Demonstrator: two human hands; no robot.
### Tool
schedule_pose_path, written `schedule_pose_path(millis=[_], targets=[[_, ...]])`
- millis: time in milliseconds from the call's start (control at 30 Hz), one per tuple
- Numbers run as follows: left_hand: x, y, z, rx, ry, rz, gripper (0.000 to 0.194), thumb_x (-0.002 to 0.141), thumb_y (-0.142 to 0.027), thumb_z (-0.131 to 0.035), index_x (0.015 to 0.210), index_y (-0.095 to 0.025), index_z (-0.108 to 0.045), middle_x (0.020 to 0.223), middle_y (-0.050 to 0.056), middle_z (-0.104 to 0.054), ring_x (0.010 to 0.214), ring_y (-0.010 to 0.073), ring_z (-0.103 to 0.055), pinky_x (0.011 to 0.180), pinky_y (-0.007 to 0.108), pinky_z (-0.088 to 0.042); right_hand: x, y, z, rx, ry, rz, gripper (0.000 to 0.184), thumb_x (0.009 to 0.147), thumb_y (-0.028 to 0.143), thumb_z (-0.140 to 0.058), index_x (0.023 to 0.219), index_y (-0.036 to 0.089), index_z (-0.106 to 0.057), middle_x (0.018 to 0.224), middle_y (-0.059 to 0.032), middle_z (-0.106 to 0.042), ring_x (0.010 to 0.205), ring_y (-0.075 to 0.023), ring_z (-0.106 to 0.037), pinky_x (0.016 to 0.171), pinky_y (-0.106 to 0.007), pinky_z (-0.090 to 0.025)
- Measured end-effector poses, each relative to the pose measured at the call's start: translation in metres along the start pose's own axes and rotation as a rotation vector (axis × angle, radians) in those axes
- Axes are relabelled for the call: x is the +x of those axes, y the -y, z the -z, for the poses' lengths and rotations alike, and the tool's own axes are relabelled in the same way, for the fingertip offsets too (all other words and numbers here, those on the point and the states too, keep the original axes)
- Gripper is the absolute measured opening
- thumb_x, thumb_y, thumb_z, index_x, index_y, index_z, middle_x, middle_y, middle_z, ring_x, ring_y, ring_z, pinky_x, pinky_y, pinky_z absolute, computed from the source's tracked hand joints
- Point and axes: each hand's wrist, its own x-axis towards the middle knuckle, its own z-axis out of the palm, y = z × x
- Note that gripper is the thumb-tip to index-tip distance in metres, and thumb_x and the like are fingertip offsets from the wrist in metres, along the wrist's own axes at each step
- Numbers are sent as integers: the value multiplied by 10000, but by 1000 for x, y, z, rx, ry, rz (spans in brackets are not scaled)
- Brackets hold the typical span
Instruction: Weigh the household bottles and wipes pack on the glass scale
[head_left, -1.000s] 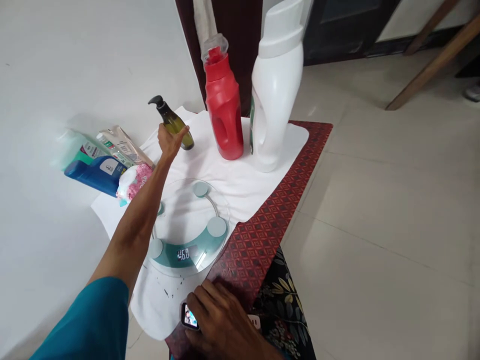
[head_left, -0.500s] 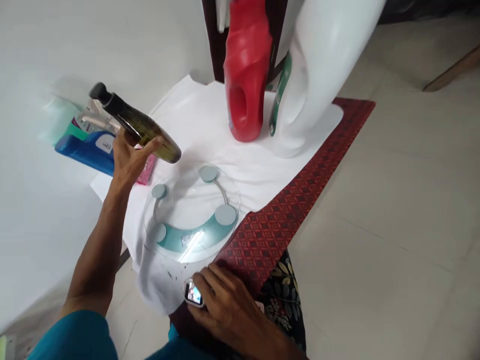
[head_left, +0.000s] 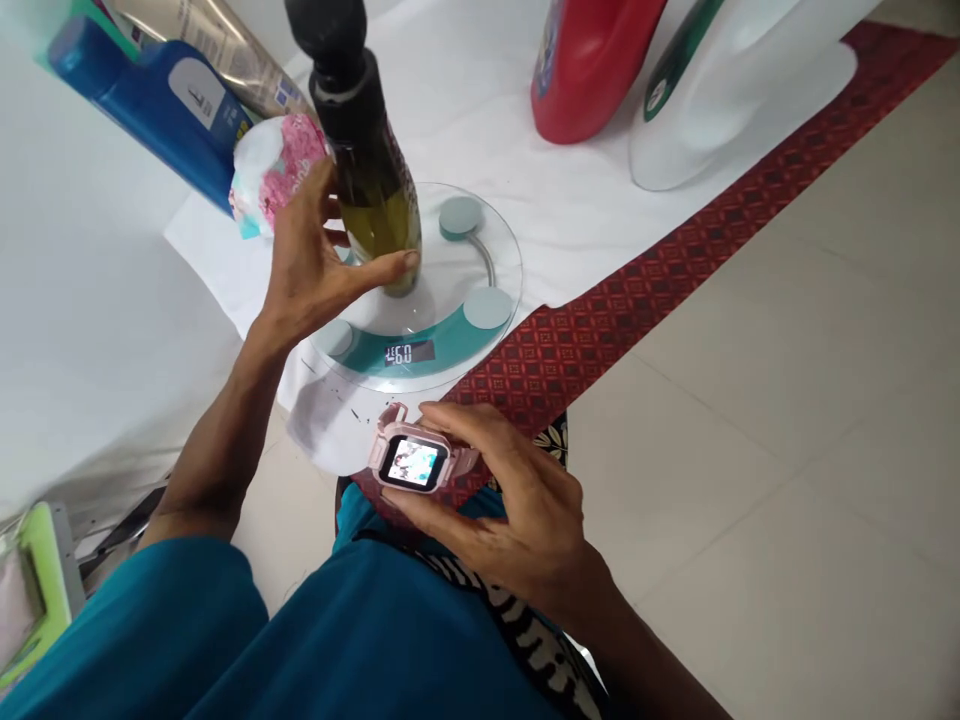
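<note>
A bottle [head_left: 379, 205] of olive-green liquid with a black cap stands nearly upright over the round glass weighing scale [head_left: 457, 330]. My left hand [head_left: 307, 260] grips it, thumb at the front near its base and fingers behind. Lit digits show on the scale's display [head_left: 409, 353], though I cannot read them surely. At the table's near edge my right hand [head_left: 517, 500] holds a pink smartwatch [head_left: 414, 462] between thumb and fingers, its screen lit. A pink and white wrapped pack [head_left: 274, 172] lies just behind my left hand.
To the left lie a blue bottle [head_left: 161, 110] and a gold tube [head_left: 225, 50]. A red jug [head_left: 585, 75] and a white jug [head_left: 720, 115] stand at the back right. White cloth [head_left: 585, 220] covers the table over a red patterned cloth [head_left: 622, 310].
My left hand has brought the tilted bottle rightward and down over the scale, turning it upright. The scale's digits have changed. My right hand has shifted from lying over the smartwatch to gripping its sides.
</note>
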Motion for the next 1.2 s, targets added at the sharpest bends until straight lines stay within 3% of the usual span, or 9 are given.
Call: schedule_pose_path(millis=[100,233,300,500,700,867,1067,1200], targets=[[1,3,-4,2,22,6,695,558,-439,-1044,1123,-312,-660,1139,21,-753,1010,304,-738,816,479,-663,7,12,-13,41,-6,72,468,970,257,-846,1383,230,-627,1182,-58,-813,1083,-202,-803,1009,-325,-684],[0,1,-5,35,50,-6,674,666,-459,-996,1203,-268,-634,1219,59,-743,1063,300,-731,820,434,-656,8,-2,-35,-29,246,74,295,1076,251,-689,1366,206,-662,1229,-81,-787,1189,-201,-769,1087,-342,-649],[-2,0,-5,24,66,-11,700,706,-472,-980,1258,-239,-619,1243,77,-736,1100,297,-721,841,411,-655,3,-18,-42,-151,361,14,277,1076,198,-651,1353,184,-670,1212,-99,-764,1171,-210,-758,1048,-351,-662],[-6,2,-9,-105,42,59,793,634,-477,-1038,1280,-261,-632,1263,81,-708,1203,357,-702,901,463,-667,-15,-44,-28,-457,478,-134,224,1021,174,-686,1243,188,-655,1143,-99,-711,1058,-243,-725,844,-362,-670],[-9,1,-9,-134,57,9,808,669,-525,-1002,1335,-283,-613,1321,92,-700,1212,361,-703,1004,521,-644,-21,-45,-26,-503,421,-146,216,958,141,-729,1158,177,-656,1216,-126,-657,1131,-273,-658,927,-407,-636],[-9,5,-7,-114,42,17,791,657,-545,-1016,1299,-281,-637,1289,87,-693,1262,386,-692,1054,589,-627,-19,-50,-31,-504,450,-114,228,905,92,-749,1087,178,-641,1149,-104,-656,1079,-267,-641,926,-418,-621],[-13,6,0,-63,33,-90,926,667,-642,-1006,1419,-316,-576,1410,111,-648,1322,372,-668,1110,572,-607,-21,-54,-31,-490,423,-117,212,920,119,-790,1065,179,-648,1153,-104,-686,1075,-269,-641,952,-434,-600],[-13,6,0,-12,25,-77,922,652,-695,-996,1379,-304,-584,1382,122,-670,1295,384,-679,1083,590,-614,-23,-53,-31,-525,405,-104,385,868,247,-933,1124,171,-655,1167,-98,-703,1058,-282,-652,933,-455,-590]])
